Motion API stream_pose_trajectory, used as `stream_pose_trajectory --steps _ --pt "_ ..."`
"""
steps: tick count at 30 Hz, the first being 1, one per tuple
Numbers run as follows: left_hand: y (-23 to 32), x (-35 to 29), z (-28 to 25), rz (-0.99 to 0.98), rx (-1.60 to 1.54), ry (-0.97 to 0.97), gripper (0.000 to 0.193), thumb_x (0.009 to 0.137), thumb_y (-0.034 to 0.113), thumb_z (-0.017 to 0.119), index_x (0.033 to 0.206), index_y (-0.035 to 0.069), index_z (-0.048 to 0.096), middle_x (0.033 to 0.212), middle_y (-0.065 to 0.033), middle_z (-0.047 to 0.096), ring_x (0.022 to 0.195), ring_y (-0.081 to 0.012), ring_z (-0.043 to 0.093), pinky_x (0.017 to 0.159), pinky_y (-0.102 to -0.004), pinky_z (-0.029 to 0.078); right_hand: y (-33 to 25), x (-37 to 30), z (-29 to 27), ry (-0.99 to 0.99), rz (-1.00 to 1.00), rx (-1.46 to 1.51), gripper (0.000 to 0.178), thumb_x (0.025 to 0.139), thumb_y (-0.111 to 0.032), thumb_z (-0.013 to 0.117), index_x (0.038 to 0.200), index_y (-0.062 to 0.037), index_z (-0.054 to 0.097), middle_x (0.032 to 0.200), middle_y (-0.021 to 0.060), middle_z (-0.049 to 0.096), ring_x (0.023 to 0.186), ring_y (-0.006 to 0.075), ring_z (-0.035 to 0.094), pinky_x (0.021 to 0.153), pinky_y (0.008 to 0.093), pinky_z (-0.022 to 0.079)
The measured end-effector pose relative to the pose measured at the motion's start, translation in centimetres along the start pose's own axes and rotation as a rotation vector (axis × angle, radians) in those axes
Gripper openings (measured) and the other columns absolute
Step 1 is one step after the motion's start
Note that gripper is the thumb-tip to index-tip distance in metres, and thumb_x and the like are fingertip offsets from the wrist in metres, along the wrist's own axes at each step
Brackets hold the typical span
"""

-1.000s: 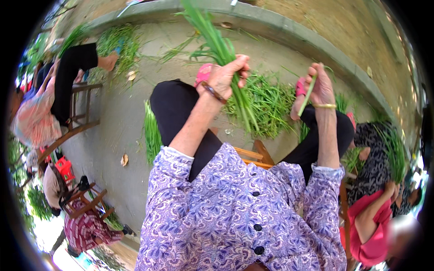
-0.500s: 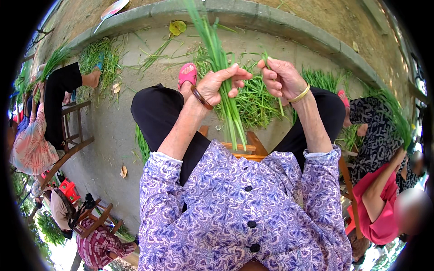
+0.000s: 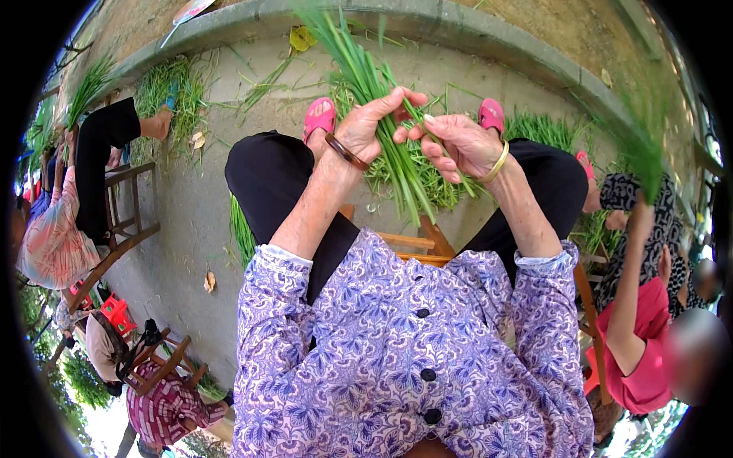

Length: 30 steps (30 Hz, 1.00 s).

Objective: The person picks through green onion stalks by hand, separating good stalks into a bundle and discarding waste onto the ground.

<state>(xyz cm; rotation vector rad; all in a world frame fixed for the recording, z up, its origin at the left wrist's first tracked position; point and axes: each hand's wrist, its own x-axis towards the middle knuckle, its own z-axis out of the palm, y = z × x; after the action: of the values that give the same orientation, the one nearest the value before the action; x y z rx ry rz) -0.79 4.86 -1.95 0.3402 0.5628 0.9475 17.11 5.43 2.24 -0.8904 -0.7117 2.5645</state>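
My left hand (image 3: pixel 368 126) is closed round a bunch of long green stalks (image 3: pixel 399 177) that look like chives. Their leafy tops point away from me, and the paler cut-looking ends hang toward my lap. Close on its right, my right hand (image 3: pixel 466 145) pinches a thin green stalk (image 3: pixel 414 114) that slants across from the bunch; part of it is hidden by the fingers. Below both hands, between my feet, lies a loose heap of green leaves (image 3: pixel 443 183) on the ground.
A concrete curb (image 3: pixel 496 30) curves across the far side. My knees flank the heap, above a wooden stool (image 3: pixel 412 243). Co-workers sit left and right; the person in the red top (image 3: pixel 641 336) raises a blurred green bunch (image 3: pixel 641 145). More leaves (image 3: pixel 164 99) lie at far left.
My right hand has moved left, up against the bunch, and its fingers now meet a stalk there. The co-worker on the right has lifted a bunch. My right sandal has come into view.
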Motion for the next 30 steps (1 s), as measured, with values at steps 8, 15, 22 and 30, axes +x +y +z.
stream_pose_trajectory --steps 8,15,22,30 --pt "2.1 0.1 -2.4 0.131 -0.287 0.027 0.018 0.084 0.018 0.046 0.09 0.002 0.052 0.084 -0.0091 0.057 0.077 -0.0196 0.052 0.047 -0.0252 0.042 0.9 0.8 -1.0 0.096 -0.056 -0.28 0.025 0.081 -0.02 0.051 0.088 0.0038 0.056 0.067 0.0036 0.053 0.047 0.0087 0.049 0.036 0.0202 0.042" --pt "2.3 -0.1 -2.6 0.159 -0.28 -0.006 0.02 0.084 0.02 0.046 0.089 0.001 0.052 0.083 -0.0085 0.057 0.078 -0.0227 0.052 0.051 -0.0282 0.044 0.8 0.5 0.3 0.188 -0.031 -0.414 0.027 0.08 -0.023 0.053 0.087 0.0027 0.059 0.056 0.0021 0.051 0.043 0.0079 0.045 0.038 0.0196 0.035" --pt "2.2 -0.2 -2.1 0.092 -0.236 0.057 0.017 0.083 0.021 0.048 0.089 0.005 0.051 0.083 -0.005 0.056 0.085 -0.0225 0.052 0.068 -0.0355 0.047 2.4 1.2 -0.9 0.324 -0.147 -0.679 0.025 0.079 -0.024 0.054 0.076 -0.0007 0.062 0.057 -0.0032 0.051 0.05 0.0024 0.041 0.044 0.0194 0.031" --pt "2.0 -0.1 -1.1 0.115 -0.233 -0.05 0.021 0.084 0.026 0.045 0.089 0.007 0.051 0.075 -0.0032 0.055 0.09 -0.0221 0.051 0.085 -0.0436 0.038 1.8 0.8 0.0 0.361 -0.227 -0.647 0.024 0.076 -0.022 0.055 0.072 -0.0002 0.064 0.056 -0.0004 0.055 0.05 0.0038 0.045 0.044 0.0205 0.036"
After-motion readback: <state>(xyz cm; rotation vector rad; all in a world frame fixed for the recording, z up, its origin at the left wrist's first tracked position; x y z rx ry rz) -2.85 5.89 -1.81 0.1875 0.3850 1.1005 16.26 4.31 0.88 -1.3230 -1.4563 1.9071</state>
